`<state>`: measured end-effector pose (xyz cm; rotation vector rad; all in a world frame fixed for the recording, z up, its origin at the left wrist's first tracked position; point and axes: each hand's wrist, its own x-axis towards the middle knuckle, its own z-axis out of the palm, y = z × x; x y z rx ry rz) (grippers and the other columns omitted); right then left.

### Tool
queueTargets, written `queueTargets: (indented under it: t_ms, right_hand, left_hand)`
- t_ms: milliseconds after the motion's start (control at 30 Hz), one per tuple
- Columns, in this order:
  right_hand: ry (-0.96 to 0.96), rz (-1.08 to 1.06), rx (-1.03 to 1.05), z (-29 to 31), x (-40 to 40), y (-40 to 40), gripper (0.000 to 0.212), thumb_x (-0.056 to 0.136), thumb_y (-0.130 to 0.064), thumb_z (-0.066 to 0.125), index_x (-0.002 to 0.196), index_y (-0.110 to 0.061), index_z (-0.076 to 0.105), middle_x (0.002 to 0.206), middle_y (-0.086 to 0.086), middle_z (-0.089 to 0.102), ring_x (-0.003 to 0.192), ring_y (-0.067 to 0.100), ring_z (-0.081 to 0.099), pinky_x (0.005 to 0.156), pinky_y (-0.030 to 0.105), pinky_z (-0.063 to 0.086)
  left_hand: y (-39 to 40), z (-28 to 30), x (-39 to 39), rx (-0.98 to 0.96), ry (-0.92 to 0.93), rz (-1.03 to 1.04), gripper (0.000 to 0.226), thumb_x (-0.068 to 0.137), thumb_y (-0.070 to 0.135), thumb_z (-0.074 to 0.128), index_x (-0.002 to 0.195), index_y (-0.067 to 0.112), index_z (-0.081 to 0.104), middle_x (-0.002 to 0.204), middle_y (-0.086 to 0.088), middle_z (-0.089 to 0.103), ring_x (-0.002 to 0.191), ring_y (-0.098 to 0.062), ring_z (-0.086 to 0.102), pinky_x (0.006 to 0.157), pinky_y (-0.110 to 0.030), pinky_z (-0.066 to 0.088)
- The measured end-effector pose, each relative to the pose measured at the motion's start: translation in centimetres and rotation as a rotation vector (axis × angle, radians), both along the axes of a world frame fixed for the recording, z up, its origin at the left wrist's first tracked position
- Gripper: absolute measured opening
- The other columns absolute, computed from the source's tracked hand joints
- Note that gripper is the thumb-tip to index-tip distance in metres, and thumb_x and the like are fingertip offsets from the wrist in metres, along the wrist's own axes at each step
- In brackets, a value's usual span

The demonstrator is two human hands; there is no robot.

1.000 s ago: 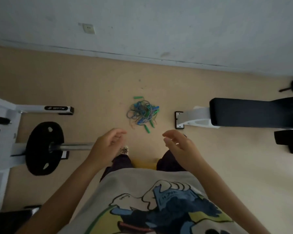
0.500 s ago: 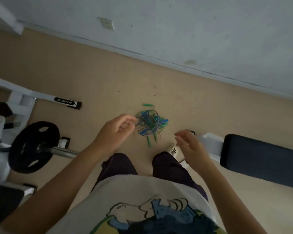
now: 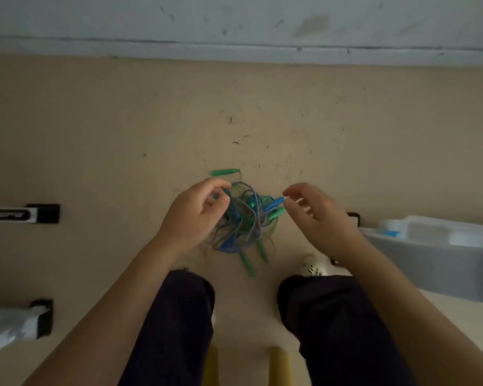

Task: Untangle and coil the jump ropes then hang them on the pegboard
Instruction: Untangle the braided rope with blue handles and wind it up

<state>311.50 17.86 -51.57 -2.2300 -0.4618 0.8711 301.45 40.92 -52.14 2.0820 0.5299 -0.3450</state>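
The left hand (image 3: 191, 215) is held low over the floor with its fingers loosely curled and thumb and forefinger drawn close together; nothing is seen gripped in it, though whether a strand is touched at the fingertips cannot be told. The right hand (image 3: 317, 218) is held level with it, fingers relaxed and slightly bent, and nothing is held. Below both hands, nearest the camera, two legs in dark trousers (image 3: 176, 327) are seen, and a pale patterned shoe (image 3: 313, 267) lies just under the right wrist. Between the two hands the tangled jump ropes (image 3: 244, 218) lie in one heap on the tan floor (image 3: 123, 135), blue and green cords knotted together. A blue handle (image 3: 273, 204) and a green one beside it point toward the right hand's fingertips, close but apart. Two green handles (image 3: 247, 263) stick out of the heap on the side toward the legs. Just beyond the left hand a single green handle (image 3: 225, 172) lies on the floor. To the right of the right hand a grey and white bench frame (image 3: 430, 246) is seen. Farthest off, the pale wall (image 3: 234, 20) meets the floor.
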Motion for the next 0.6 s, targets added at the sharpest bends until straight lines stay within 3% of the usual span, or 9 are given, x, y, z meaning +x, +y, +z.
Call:
queueTargets:
  t_ms: [100, 200, 300, 433, 533, 600]
  right_hand:
    - [-0.064, 0.052, 0.007, -5.4, 1.7, 1.7, 0.033, 0.098, -0.041, 0.044, 0.123, -0.024, 0.056, 0.114, -0.009, 0.056, 0.095, 0.0, 0.056, 0.078, 0.018, 0.047]
    - [-0.179, 0.108, 0.012, -7.0, 2.5, 2.4, 0.042, 0.092, -0.054, 0.039, 0.123, -0.03, 0.054, 0.111, -0.015, 0.055, 0.095, -0.005, 0.054, 0.076, 0.014, 0.044]
    - [-0.296, 0.083, 0.078, -5.5, 1.4, 2.3, 0.04, 0.09, -0.057, 0.04, 0.119, -0.033, 0.055, 0.106, -0.02, 0.055, 0.095, -0.008, 0.054, 0.072, 0.01, 0.04]
    - [-0.415, 0.101, 0.065, -2.9, -1.7, 1.3, 0.038, 0.095, -0.048, 0.045, 0.123, -0.025, 0.056, 0.108, -0.01, 0.056, 0.092, 0.003, 0.057, 0.076, 0.019, 0.044]
    - [-0.479, 0.115, 0.04, -2.3, -3.9, -0.2, 0.036, 0.099, -0.043, 0.047, 0.124, -0.019, 0.057, 0.11, -0.005, 0.056, 0.091, 0.009, 0.056, 0.07, 0.012, 0.038]
    - [-0.504, 0.098, 0.038, -2.3, -5.2, -1.1, 0.036, 0.099, -0.042, 0.047, 0.122, -0.017, 0.058, 0.109, -0.003, 0.057, 0.09, 0.011, 0.056, 0.071, 0.017, 0.041]
  left_hand:
    - [1.5, -6.4, 1.2, 0.073, -0.054, -0.061, 0.028, 0.1, 0.036, 0.053, 0.126, 0.032, 0.062, 0.106, 0.023, 0.063, 0.093, 0.006, 0.059, 0.073, -0.016, 0.046]
    - [2.8, -8.1, 1.7, 0.132, -0.132, -0.132, 0.044, 0.091, 0.057, 0.044, 0.127, 0.036, 0.06, 0.102, 0.028, 0.06, 0.094, 0.012, 0.056, 0.07, -0.011, 0.044]
    - [3.1, -6.4, 1.1, 0.175, -0.269, -0.137, 0.046, 0.088, 0.06, 0.044, 0.125, 0.038, 0.061, 0.1, 0.031, 0.06, 0.093, 0.01, 0.057, 0.07, -0.008, 0.045]
    - [1.8, -3.5, -2.0, 0.256, -0.326, -0.183, 0.034, 0.099, 0.044, 0.053, 0.128, 0.03, 0.062, 0.104, 0.024, 0.06, 0.089, 0.003, 0.06, 0.078, -0.027, 0.053]
    - [1.0, -2.1, -4.8, 0.324, -0.352, -0.183, 0.035, 0.098, 0.043, 0.054, 0.128, 0.028, 0.062, 0.106, 0.019, 0.061, 0.088, 0.0, 0.061, 0.077, -0.03, 0.055]
    - [0.3, -1.8, -6.4, 0.341, -0.374, -0.162, 0.032, 0.099, 0.042, 0.055, 0.126, 0.027, 0.063, 0.103, 0.02, 0.06, 0.086, 0.0, 0.06, 0.074, -0.028, 0.054]
